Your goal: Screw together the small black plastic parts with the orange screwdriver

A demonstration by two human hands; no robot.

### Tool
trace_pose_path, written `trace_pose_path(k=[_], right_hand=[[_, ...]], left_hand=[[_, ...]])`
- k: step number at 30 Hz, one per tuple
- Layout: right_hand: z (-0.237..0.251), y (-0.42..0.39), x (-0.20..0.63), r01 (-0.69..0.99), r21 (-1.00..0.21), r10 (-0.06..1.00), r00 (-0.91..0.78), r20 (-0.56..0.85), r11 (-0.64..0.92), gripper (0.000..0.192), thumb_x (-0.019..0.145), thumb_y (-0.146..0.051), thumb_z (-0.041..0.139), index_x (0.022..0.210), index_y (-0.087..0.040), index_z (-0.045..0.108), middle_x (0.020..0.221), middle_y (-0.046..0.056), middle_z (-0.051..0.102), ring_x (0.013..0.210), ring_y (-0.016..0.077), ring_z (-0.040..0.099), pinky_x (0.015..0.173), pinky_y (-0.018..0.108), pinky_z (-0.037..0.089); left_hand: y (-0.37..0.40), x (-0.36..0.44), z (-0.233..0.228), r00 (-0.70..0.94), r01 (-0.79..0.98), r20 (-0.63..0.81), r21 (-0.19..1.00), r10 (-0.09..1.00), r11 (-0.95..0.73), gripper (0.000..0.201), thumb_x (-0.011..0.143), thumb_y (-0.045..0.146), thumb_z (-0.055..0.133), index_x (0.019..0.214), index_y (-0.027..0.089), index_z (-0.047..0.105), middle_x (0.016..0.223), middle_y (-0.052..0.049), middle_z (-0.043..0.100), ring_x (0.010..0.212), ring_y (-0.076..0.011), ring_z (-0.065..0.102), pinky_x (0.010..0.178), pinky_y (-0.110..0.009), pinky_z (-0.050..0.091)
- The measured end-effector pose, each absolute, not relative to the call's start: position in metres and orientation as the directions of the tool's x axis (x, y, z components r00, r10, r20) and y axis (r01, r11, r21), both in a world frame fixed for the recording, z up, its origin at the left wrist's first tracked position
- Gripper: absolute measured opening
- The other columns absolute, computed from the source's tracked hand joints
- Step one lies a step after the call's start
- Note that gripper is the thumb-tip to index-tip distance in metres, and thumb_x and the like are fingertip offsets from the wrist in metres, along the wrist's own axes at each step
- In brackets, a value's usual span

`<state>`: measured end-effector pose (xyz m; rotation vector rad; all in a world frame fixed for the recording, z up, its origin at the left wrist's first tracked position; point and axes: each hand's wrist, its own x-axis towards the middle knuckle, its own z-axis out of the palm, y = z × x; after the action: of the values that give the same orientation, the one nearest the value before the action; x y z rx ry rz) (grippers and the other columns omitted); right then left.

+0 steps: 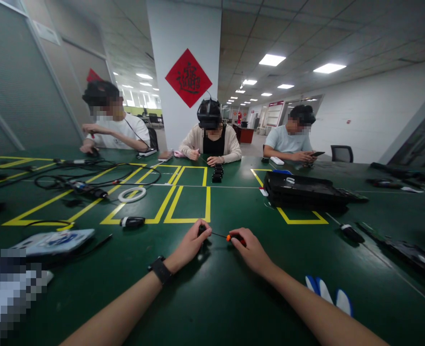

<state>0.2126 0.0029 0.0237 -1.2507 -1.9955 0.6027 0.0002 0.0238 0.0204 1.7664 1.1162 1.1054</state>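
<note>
A small screwdriver (229, 237) with an orange and black handle lies almost level just above the green worktop (212, 298), near the front edge of the yellow taped squares (188, 204). The right hand (252, 251) holds its handle, with the fingers closed around it. The thin shaft points to the left, toward a small dark part (201, 230). The left hand (190, 245) presses on this part, with the fingers together on top of it; what the part is, I cannot tell. On the left wrist there is a black watch (161, 270).

Beside the right forearm lies a white and blue glove (328, 293). Farther right rests a black flat case (302, 191). To the left are a white ring of tape (132, 194), black cables (90, 179) and a small black and white device (132, 221). Three people sit at the far side of the worktop.
</note>
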Motion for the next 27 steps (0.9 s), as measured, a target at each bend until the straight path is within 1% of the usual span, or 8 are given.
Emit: trace_pose_path(k=[4,7,11,13,18,21,24,27], right_hand=[[0.0242,0.0043,0.2133,0.618,-0.653,0.899,-0.298,0.32,0.437,0.019,0.086,-0.023,0.043,0.089,-0.019,0.061,0.092,0.005,0.059,0.091,0.0179,0.05,0.085,0.033,0.038],[0.0263,0.003,0.2137,0.606,-0.668,0.902,-0.294,0.316,0.432,0.015,0.083,-0.022,0.047,0.092,-0.02,0.059,0.095,0.005,0.058,0.092,0.018,0.05,0.085,0.033,0.038],[0.0275,0.0014,0.2134,0.588,-0.686,0.904,-0.289,0.315,0.427,0.016,0.08,-0.021,0.052,0.095,-0.021,0.057,0.098,0.003,0.057,0.094,0.0177,0.05,0.086,0.033,0.038],[0.0264,0.002,0.213,0.59,-0.686,0.905,-0.282,0.318,0.425,0.017,0.08,-0.021,0.052,0.096,-0.021,0.057,0.098,0.004,0.057,0.095,0.0179,0.05,0.086,0.033,0.039],[0.0246,0.0041,0.2125,0.592,-0.683,0.904,-0.291,0.315,0.428,0.019,0.085,-0.021,0.042,0.091,-0.019,0.06,0.094,0.005,0.057,0.093,0.0178,0.05,0.086,0.034,0.039],[0.0261,0.0028,0.2126,0.589,-0.692,0.908,-0.294,0.298,0.418,0.016,0.082,-0.021,0.047,0.093,-0.019,0.058,0.096,0.005,0.056,0.093,0.0178,0.051,0.085,0.034,0.04],[0.0272,0.0017,0.2128,0.583,-0.707,0.916,-0.287,0.281,0.4,0.018,0.079,-0.021,0.052,0.097,-0.02,0.056,0.097,0.004,0.056,0.092,0.0174,0.051,0.083,0.033,0.041],[0.0264,0.0029,0.213,0.576,-0.712,0.914,-0.289,0.284,0.403,0.018,0.082,-0.022,0.048,0.099,-0.02,0.056,0.099,0.005,0.056,0.094,0.0172,0.051,0.085,0.032,0.04]], left_hand=[[0.0243,0.0006,0.0195,0.251,0.311,0.273,0.886,0.929,-0.345,0.02,0.081,0.038,0.045,0.085,0.019,0.048,0.08,0.0,0.052,0.075,-0.0141,0.049,0.071,-0.026,0.039],[0.0247,-0.0002,0.019,0.249,0.332,0.284,0.873,0.926,-0.357,0.019,0.079,0.036,0.048,0.086,0.019,0.049,0.082,-0.001,0.052,0.076,-0.0144,0.048,0.071,-0.027,0.039],[0.0256,-0.0013,0.0179,0.263,0.338,0.275,0.871,0.925,-0.355,0.018,0.077,0.034,0.052,0.087,0.019,0.048,0.082,0.0,0.053,0.074,-0.0138,0.049,0.07,-0.027,0.04],[0.0259,-0.001,0.0177,0.28,0.324,0.275,0.875,0.92,-0.36,0.017,0.076,0.032,0.054,0.087,0.019,0.048,0.082,0.0,0.053,0.074,-0.0134,0.05,0.07,-0.027,0.04],[0.0264,-0.0003,0.0174,0.275,0.344,0.292,0.86,0.916,-0.377,0.013,0.074,0.026,0.054,0.083,0.018,0.048,0.08,0.0,0.054,0.074,-0.0135,0.05,0.071,-0.027,0.04],[0.0269,-0.0012,0.0158,0.262,0.362,0.308,0.847,0.915,-0.389,0.011,0.074,0.024,0.054,0.081,0.018,0.049,0.078,0.0,0.054,0.073,-0.0137,0.05,0.069,-0.027,0.04],[0.0277,-0.0022,0.0138,0.259,0.368,0.317,0.841,0.912,-0.397,0.01,0.073,0.024,0.055,0.08,0.018,0.05,0.077,0.0,0.055,0.071,-0.0135,0.05,0.068,-0.026,0.039],[0.0283,-0.0025,0.0126,0.257,0.372,0.319,0.839,0.912,-0.398,0.009,0.073,0.023,0.054,0.079,0.018,0.051,0.078,0.0,0.055,0.072,-0.0137,0.051,0.069,-0.027,0.039]])
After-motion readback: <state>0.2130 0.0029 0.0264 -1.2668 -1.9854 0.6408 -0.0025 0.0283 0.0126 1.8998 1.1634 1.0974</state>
